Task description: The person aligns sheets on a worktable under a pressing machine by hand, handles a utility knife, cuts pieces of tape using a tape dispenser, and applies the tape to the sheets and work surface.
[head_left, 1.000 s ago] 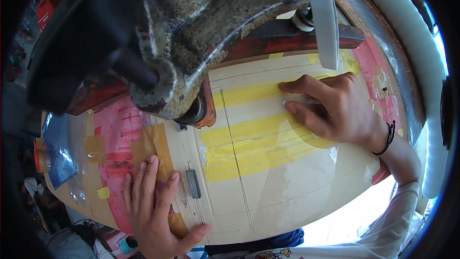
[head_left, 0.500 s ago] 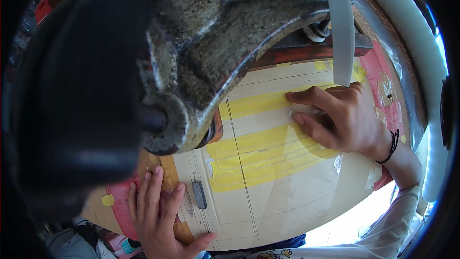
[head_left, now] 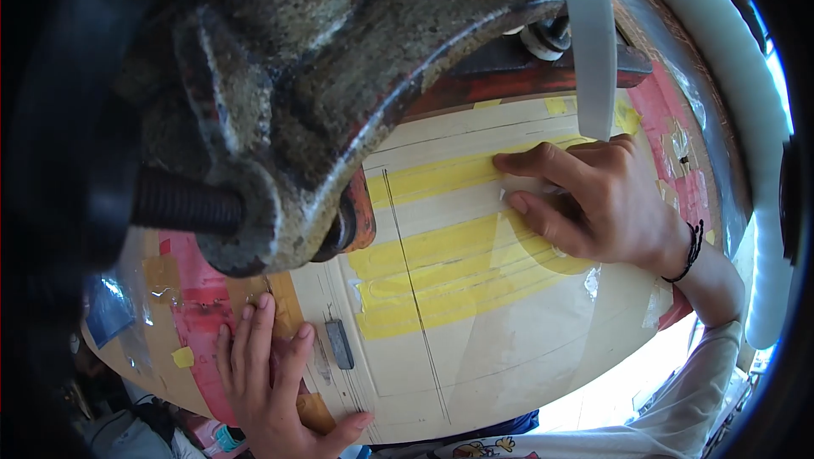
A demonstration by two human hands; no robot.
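My left hand [head_left: 271, 383] lies flat with spread fingers at the lower left of a cream-coloured board [head_left: 500, 366]. Its fingertips rest near brown tape [head_left: 288, 302], and the thumb is stretched out to the right. A small grey rectangular block [head_left: 339, 344] sits just right of the index finger. My right hand [head_left: 593, 196] rests on the right part of the board, over yellow tape strips [head_left: 441, 255]. Its index finger and thumb point left with a gap between them; the other fingers are curled and partly hidden. Nothing shows between finger and thumb.
A heavy, worn metal casting [head_left: 331, 77] with a threaded rod [head_left: 186, 203] overhangs the board's upper left. A red-edged bar [head_left: 509, 90] crosses behind it. A pale strip [head_left: 589, 43] hangs above my right hand. Pink tape [head_left: 199, 323] lines the left side.
The view has shifted slightly, so the casting sits further left and more of the board's left side shows. Both hands keep nearly the same pose and place on the board.
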